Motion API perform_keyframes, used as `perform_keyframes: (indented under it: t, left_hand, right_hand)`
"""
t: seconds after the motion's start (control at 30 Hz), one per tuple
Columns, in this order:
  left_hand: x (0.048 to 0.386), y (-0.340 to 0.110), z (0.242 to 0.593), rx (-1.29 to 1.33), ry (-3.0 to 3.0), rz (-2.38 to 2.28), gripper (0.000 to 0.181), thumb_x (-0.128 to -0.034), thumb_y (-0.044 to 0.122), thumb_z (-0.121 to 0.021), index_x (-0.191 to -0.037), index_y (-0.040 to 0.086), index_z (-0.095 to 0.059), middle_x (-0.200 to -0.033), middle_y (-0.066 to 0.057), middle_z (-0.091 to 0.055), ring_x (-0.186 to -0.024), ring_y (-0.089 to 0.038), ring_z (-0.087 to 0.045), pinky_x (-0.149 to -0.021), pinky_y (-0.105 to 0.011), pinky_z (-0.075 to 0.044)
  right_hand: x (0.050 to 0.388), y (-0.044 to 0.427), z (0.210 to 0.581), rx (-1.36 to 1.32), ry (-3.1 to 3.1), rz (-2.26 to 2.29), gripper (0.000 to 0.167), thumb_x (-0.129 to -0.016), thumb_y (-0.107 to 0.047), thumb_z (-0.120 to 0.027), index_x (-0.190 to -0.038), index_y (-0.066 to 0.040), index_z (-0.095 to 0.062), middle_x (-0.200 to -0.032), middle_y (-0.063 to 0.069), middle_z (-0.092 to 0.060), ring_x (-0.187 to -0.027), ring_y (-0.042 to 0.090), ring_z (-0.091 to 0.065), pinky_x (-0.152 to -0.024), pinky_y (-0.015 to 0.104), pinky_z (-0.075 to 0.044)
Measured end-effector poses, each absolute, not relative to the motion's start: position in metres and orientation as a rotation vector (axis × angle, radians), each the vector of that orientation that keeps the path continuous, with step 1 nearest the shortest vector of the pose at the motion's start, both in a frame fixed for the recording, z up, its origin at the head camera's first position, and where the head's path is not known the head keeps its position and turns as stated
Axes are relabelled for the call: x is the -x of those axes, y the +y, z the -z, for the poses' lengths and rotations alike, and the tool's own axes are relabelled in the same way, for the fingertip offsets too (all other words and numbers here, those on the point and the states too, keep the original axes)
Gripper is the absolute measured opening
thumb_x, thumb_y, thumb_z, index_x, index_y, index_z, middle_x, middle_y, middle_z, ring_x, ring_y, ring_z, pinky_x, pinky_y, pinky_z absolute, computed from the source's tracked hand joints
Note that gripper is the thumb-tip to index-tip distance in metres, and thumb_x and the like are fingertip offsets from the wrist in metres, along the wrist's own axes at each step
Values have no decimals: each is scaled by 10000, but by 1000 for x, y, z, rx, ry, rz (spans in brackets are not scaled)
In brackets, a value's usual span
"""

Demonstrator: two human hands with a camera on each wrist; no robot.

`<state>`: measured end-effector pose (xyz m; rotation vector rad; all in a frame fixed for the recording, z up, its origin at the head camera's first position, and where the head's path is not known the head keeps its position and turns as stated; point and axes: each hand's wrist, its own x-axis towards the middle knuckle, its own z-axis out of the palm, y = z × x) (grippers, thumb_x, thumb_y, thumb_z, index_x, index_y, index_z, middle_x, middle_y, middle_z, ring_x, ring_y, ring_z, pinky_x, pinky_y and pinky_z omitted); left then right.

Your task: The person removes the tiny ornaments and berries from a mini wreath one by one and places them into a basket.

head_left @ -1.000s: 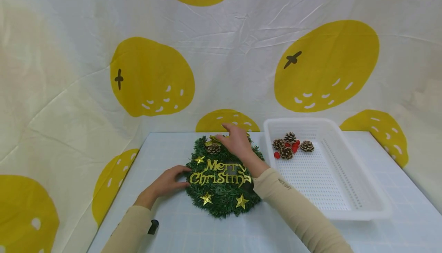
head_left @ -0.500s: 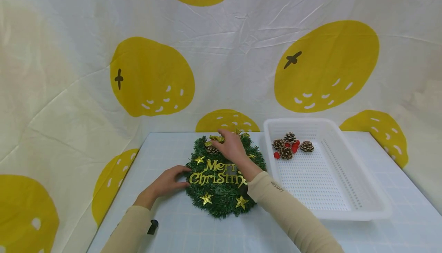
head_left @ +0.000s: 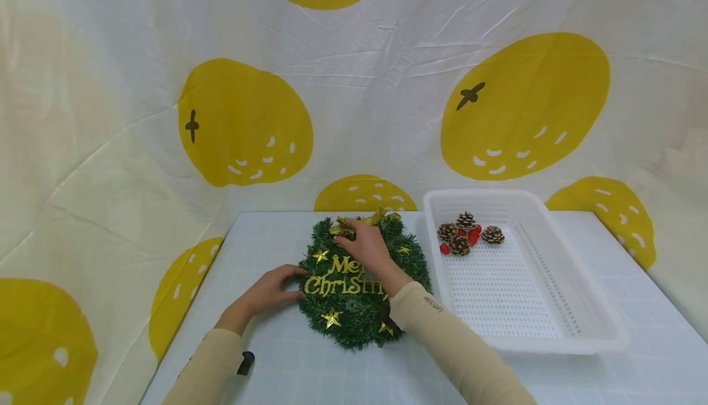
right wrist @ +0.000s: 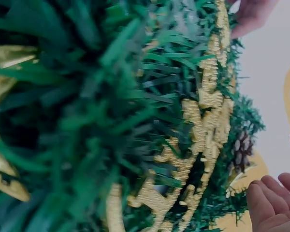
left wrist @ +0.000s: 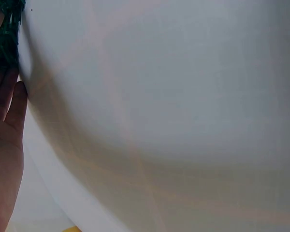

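Note:
A green Christmas wreath (head_left: 354, 325) lies on the table with gold "Merry Christmas" lettering (head_left: 345, 285) and gold stars across it. My left hand (head_left: 271, 291) holds its left edge, fingertips and thumb partly lost in the greenery. Over the top of the wreath, my right hand (head_left: 365, 246) reaches beside a gold bow (head_left: 376, 216) and hides a pine cone there from the head view. That pine cone (right wrist: 242, 151) shows in the right wrist view near the right fingertips (right wrist: 256, 191), with thumb and fingers apart.
Right of the wreath stands a white perforated basket (head_left: 586, 294). Pine cones (head_left: 459, 245) and red berries (head_left: 474, 236) lie in its far left part. A white curtain (head_left: 376, 116) with yellow fruit prints hangs behind the table.
My right hand has come down and slightly left onto the top of the wreath, now covering the pine cone. The left hand has stayed at the wreath's edge.

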<state>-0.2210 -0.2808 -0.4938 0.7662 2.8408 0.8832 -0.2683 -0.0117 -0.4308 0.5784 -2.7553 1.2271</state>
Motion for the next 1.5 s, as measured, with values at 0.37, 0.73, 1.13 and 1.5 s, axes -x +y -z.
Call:
perform_keyframes:
  t: [0.37, 0.73, 1.13, 1.5]
  left_hand:
    - [223, -281, 498, -779, 2850, -875, 505, -880, 354, -736, -1300, 109, -600, -1296, -67, -600, -1238, -302, -530, -1062, -490, -402]
    - [221, -279, 495, -777, 2851, -886, 495, -877, 310, -746, -1294, 86, -603, -1291, -87, -601, -1237, -319, -529, -1059, -502, -401]
    - [221, -279, 495, -757, 2845, -900, 494, -876, 303, -747, -1300, 97, -601, -1305, -81, -595, -1251, -311, -520, -1073, -496, -389]
    - [221, -280, 495, -764, 2856, -871, 498, -880, 322, -741, -1298, 91, -599, -1299, -88, -597, -1243, -319, -524, -1065, -502, -396]
  right_hand:
    - [269, -14, 441, -476, -2841, -1226, 566, -948, -280, -668, -1420, -23, -491, -1399, 162, -530, -1229, 354, -536, -980, 507, -480]
    - [275, -20, 453, -485, -2841, -1235, 566, -944, -249, -677, -1438, -58, -479, -1399, 137, -537, -1150, 317, -597, -921, 480, -522]
    - [278, -24, 458, -489, -2854, -1159, 516, -938, -220, -683, -1400, -52, -528, -1396, 136, -540, -1185, 325, -576, -947, 481, -508]
    - [281, -28, 463, -487, -2858, -1130, 509, -953, -219, -664, -1418, -76, -514, -1387, 126, -551, -1069, 279, -642, -890, 436, -541]
